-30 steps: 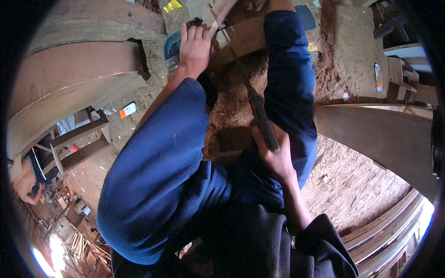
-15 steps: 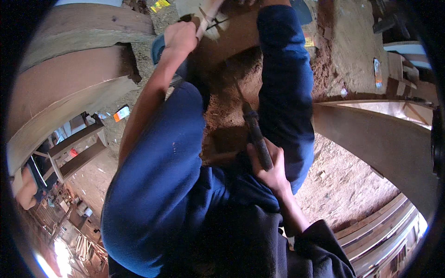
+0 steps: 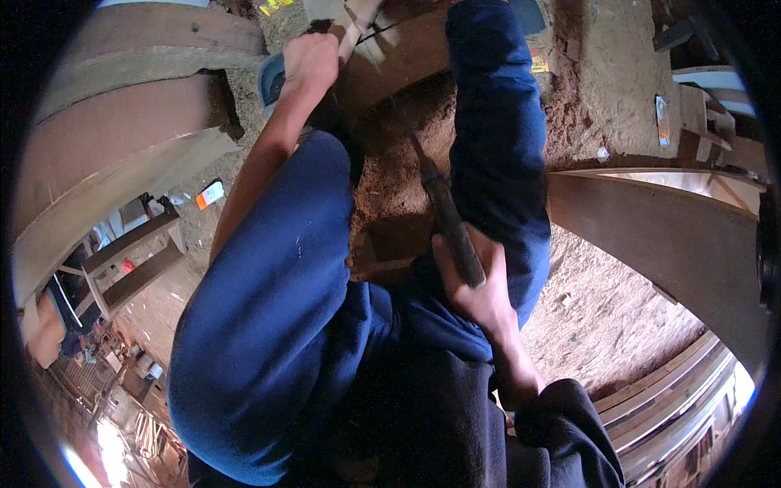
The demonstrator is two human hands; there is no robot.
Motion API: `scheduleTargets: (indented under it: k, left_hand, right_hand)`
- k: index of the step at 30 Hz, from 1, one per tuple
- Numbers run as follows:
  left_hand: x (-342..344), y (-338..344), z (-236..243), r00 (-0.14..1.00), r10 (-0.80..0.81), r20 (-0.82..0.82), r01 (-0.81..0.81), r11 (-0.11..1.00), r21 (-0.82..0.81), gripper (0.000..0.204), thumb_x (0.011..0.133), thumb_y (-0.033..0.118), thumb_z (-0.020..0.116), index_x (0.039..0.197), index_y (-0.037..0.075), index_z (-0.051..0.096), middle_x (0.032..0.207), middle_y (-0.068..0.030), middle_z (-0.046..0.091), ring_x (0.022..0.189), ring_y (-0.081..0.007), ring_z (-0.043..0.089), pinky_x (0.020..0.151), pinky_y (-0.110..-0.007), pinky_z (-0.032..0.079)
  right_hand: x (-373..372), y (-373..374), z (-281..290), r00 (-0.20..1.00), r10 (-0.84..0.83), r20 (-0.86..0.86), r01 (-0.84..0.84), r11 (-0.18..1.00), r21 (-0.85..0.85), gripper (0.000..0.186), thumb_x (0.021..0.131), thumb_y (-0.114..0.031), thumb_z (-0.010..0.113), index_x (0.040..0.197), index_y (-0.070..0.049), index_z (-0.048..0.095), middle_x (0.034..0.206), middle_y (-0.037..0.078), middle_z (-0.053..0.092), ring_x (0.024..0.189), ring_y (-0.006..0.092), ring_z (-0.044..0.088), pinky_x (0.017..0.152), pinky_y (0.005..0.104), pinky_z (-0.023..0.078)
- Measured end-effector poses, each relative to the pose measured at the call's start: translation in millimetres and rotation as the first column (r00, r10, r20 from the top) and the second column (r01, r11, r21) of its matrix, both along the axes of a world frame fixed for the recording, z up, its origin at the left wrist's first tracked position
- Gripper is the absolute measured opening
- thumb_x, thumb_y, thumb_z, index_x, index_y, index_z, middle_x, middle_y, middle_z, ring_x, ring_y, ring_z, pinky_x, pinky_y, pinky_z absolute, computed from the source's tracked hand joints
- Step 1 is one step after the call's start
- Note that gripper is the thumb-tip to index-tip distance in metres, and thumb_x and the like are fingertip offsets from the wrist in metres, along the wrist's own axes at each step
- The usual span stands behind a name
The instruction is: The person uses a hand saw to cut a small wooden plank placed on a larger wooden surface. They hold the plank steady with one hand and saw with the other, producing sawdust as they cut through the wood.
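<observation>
My right hand (image 3: 480, 272) is wrapped round the dark cylindrical handle of what looks like a hand saw (image 3: 452, 226). Its long thin blade, seen nearly edge-on, runs forward between my legs to a wooden board (image 3: 411, 57). At the far end of my left arm, my left hand (image 3: 311, 61) is closed at a pale wooden strip (image 3: 355, 28), which lies over the board near its left end. The fingertips of that hand are hidden. My feet, in blue-grey footwear (image 3: 271, 80), stand either side of the board.
Thick planks (image 3: 138, 122) lie at the left, beside a small wooden frame (image 3: 134, 256). A broad curved-looking board (image 3: 659, 236) stands at the right, with stacked timber (image 3: 659, 398) behind it. Sawdust and small wrappers (image 3: 210, 194) litter the dirt floor.
The saw handle has shifted slightly, with the blade now showing as a faint line reaching the board. The left hand keeps its place at the strip. The whole view has shifted a little.
</observation>
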State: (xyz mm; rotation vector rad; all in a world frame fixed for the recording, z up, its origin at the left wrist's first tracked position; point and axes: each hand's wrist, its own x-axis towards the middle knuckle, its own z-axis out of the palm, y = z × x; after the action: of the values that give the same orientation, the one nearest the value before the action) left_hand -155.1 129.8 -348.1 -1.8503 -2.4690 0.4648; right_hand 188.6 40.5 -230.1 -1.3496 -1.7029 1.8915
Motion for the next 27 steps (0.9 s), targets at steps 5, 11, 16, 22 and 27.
scheduleTargets:
  k: [5,11,16,22,27]
  left_hand:
    - [4,-1,-2,1.000,0.021,-0.002,-0.021,0.999,0.028,0.015,0.080,0.017,0.061,0.079,0.010,0.074,0.082,-0.0136,0.072,0.078,-0.0285,0.071,0.071,-0.041,0.054]
    - [-5,-7,-12,0.998,-0.037,0.056,0.034,0.998,0.046,0.016,0.080,0.013,0.059,0.082,0.008,0.074,0.084,-0.0151,0.072,0.081,-0.0292,0.071,0.071,-0.041,0.055]
    - [3,6,-11,1.000,-0.022,-0.006,0.022,1.000,0.000,0.017,0.081,0.015,0.061,0.087,0.012,0.076,0.087,-0.0109,0.073,0.080,-0.0267,0.072,0.069,-0.040,0.055]
    - [7,2,-4,0.997,0.079,0.021,-0.078,0.995,-0.068,0.011,0.077,0.020,0.067,0.084,0.017,0.074,0.085,-0.0056,0.073,0.083,-0.0230,0.071,0.080,-0.040,0.049]
    - [6,-3,-1,1.000,0.020,0.002,-0.020,1.000,-0.015,0.022,0.074,0.033,0.073,0.082,0.012,0.074,0.081,-0.0085,0.072,0.077,-0.0257,0.071,0.072,-0.039,0.053]
  right_hand:
    - [2,5,-5,1.000,0.019,-0.002,-0.019,0.997,0.076,0.014,0.093,-0.011,0.061,0.098,0.002,0.064,0.072,0.003,0.058,0.068,0.0062,0.049,0.061,0.0242,0.042]
    - [15,2,21,0.989,0.034,0.141,-0.031,0.999,-0.029,0.019,0.091,-0.013,0.063,0.102,0.002,0.064,0.080,0.012,0.065,0.076,0.0111,0.058,0.070,0.0295,0.048]
    - [-9,26,-9,0.996,0.093,0.006,-0.093,0.993,0.077,0.015,0.092,-0.014,0.062,0.097,0.001,0.063,0.077,0.005,0.062,0.074,0.0096,0.054,0.069,0.0269,0.045]
    - [5,98,21,0.990,0.050,0.130,-0.027,0.985,-0.172,0.026,0.088,-0.029,0.070,0.086,-0.004,0.062,0.063,0.002,0.056,0.055,0.0118,0.051,0.050,0.0274,0.040]
    - [-3,147,50,0.994,-0.015,-0.107,-0.035,0.896,-0.443,0.013,0.092,-0.018,0.064,0.091,-0.005,0.062,0.055,-0.004,0.043,0.043,0.0064,0.038,0.040,0.0239,0.030]
